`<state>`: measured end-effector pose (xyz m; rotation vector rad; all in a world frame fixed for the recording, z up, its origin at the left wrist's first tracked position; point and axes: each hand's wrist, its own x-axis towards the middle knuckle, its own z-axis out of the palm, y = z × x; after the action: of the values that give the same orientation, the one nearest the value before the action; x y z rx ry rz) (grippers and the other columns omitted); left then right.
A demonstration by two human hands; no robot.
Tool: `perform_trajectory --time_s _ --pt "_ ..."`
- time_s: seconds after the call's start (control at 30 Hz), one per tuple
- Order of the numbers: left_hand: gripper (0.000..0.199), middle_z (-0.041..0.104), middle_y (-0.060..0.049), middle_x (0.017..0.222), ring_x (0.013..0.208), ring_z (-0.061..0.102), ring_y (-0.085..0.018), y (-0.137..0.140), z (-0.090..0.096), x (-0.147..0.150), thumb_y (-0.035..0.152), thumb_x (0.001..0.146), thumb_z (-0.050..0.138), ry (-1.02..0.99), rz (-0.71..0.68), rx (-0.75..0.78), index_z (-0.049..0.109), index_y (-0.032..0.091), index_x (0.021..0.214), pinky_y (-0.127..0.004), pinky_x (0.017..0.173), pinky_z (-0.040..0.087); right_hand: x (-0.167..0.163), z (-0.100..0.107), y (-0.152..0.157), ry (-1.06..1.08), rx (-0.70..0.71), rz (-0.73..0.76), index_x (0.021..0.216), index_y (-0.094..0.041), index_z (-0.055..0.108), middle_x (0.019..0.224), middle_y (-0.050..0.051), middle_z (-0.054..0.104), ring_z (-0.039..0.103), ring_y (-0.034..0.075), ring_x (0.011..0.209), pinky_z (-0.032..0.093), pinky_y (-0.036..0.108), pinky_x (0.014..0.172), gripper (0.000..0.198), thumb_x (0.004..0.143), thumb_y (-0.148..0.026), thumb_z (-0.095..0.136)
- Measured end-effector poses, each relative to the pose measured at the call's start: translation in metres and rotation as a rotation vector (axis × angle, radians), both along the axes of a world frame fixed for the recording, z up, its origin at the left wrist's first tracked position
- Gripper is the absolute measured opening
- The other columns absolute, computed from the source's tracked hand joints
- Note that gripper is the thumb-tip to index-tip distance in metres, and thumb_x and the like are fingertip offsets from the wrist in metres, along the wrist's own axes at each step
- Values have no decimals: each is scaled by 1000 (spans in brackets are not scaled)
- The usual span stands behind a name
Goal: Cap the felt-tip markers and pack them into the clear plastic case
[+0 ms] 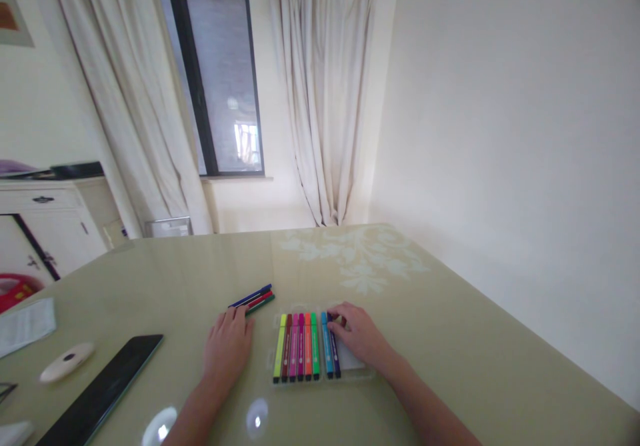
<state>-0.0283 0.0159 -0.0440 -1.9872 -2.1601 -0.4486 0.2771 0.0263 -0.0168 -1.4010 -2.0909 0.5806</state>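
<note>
A clear plastic case (356, 374) lies on the table, holding a row of coloured markers such as a yellow one (280, 349), a green one (315, 346) and a light blue one (327, 346). My right hand (363, 335) pinches the upper end of a dark purple marker (335, 353), which sits beside the light blue one in the case. Left of the case, my left hand (227, 343) rests with its fingertips at the near ends of loose blue (255, 295), red (261, 299) and dark green (263, 304) markers. Its thumb stands apart from the fingers.
At the left lie a black tablet-like slab (107, 386), a white oval device (67, 363) and a paper sheet (27, 326). A white cabinet (60, 213) stands beyond the table's left edge. A wall (525, 166) runs along the right side.
</note>
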Motion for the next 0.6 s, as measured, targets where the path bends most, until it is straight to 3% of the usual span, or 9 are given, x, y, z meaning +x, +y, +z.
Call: perform_trajectory --time_s 0.13,0.23,0.3,0.4,0.5,0.6 --pt "25 65 -12 111 107 60 -31 0 6 0 27 100 42 -22 -14 8 65 18 105 -43 93 48 1 1 0 21 3 0 106 -18 76 101 8 74 67 20 89 48 31 85 22 90 -23 61" --pt "25 68 -12 108 106 62 -31 -2 11 10 29 101 40 -227 -96 65 62 18 104 -45 94 49 0 4 0 117 34 -36 106 -18 75 102 9 74 66 21 90 49 32 86 24 94 -28 57" --pt "27 70 -10 107 103 66 -28 -9 14 28 34 103 38 -448 -207 82 61 19 108 -43 92 52 -4 7 -3 254 20 -38 109 -19 75 102 9 74 66 21 91 50 32 83 28 96 -35 57" --pt "26 72 -8 112 104 68 -24 -26 15 65 39 104 42 -632 -465 47 61 24 114 -38 92 54 -13 12 -8 550 -131 54 108 -20 73 94 6 74 67 20 84 51 31 73 36 92 -50 63" --pt "27 72 -9 117 105 69 -24 -42 14 94 39 103 46 -673 -610 24 61 25 120 -35 90 56 -17 18 -9 839 -246 97 98 -19 73 82 3 72 64 18 74 50 30 68 38 83 -54 73" --pt "29 72 -9 122 112 67 -24 -49 11 104 37 104 45 -578 -675 6 62 25 126 -39 97 55 -8 22 -2 983 -195 -9 100 -19 74 82 3 73 61 15 70 49 28 68 39 77 -50 81"
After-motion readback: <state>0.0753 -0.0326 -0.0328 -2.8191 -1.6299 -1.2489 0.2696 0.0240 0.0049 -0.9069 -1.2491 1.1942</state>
